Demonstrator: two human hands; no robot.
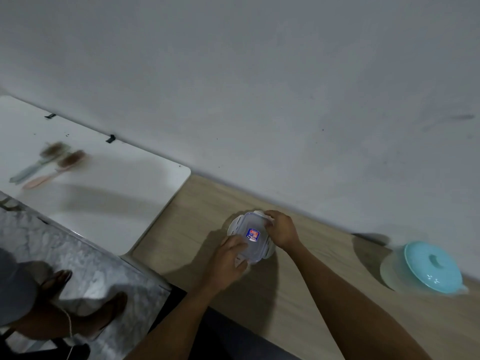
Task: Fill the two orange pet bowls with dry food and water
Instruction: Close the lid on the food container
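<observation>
Clear lidded container [251, 239] in the grip of left hand [228, 258] (near side) and right hand [281, 231].

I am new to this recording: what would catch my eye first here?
At centre, the left hand and right hand hold a clear lidded plastic container with a blue sticker on the wooden tabletop. A pale pot with a turquoise lid stands at far right, and two blurred brushes lie on the white table at left.

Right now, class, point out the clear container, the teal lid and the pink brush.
clear container [252, 235]: head view, on its lid sticker.
teal lid [434, 260]: head view, on its knob.
pink brush [36, 182]: head view, on its handle.
</observation>
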